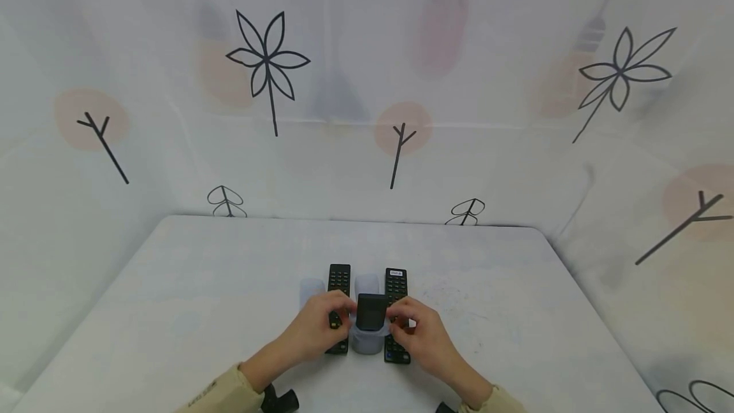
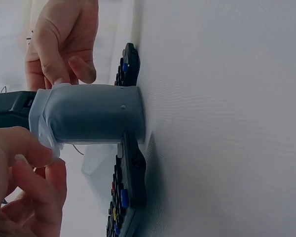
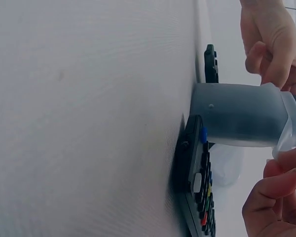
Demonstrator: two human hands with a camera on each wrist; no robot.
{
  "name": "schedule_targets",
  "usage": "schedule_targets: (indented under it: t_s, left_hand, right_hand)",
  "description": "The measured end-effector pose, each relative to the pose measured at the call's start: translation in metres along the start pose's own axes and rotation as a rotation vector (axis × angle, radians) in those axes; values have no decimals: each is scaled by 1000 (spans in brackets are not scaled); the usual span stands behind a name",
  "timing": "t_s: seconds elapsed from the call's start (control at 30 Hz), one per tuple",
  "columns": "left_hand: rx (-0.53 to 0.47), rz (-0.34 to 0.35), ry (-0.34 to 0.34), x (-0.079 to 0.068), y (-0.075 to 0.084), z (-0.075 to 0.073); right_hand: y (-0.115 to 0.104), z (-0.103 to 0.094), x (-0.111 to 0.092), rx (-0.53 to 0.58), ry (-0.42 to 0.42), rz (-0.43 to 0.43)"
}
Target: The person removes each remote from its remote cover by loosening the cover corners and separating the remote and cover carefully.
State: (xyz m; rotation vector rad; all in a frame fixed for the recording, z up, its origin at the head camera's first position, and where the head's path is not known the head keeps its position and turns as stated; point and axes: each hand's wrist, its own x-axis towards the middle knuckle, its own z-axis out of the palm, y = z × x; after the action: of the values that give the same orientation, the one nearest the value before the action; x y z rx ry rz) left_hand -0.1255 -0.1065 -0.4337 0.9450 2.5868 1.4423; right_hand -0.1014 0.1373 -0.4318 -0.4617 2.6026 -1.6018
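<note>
In the head view a translucent silicone sleeve (image 1: 367, 343) stands on the table between both hands, with a dark remote control (image 1: 371, 312) sticking up out of its top. My left hand (image 1: 320, 326) pinches the sleeve's rim on the left side. On the opposite side my right hand (image 1: 423, 334) pinches the rim with thumb and fingers. The left wrist view shows the sleeve (image 2: 96, 113) wrapped round the remote's lower part, its rim pulled outward near the left fingers (image 2: 37, 148). A stretched flap of rim also shows by the right fingers (image 3: 276, 187) in the right wrist view.
One remote control (image 1: 339, 276) lies to the left of the sleeve and another remote control (image 1: 396, 285) to the right. Behind are two more pale sleeves, a left one (image 1: 311, 288) and a middle one (image 1: 367, 283). Patterned white cloth (image 1: 344, 164) hangs beyond the white table (image 1: 229, 260).
</note>
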Motion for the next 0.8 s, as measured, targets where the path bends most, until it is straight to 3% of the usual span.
schedule_targets:
  t_s: [0.6, 0.8]
  left_hand:
    - [101, 25, -13, 0, 0, 5]
    - [126, -25, -38, 0, 2, 6]
  right_hand:
    - [7, 2, 3, -80, -33, -36]
    - [9, 2, 4, -120, -54, -44]
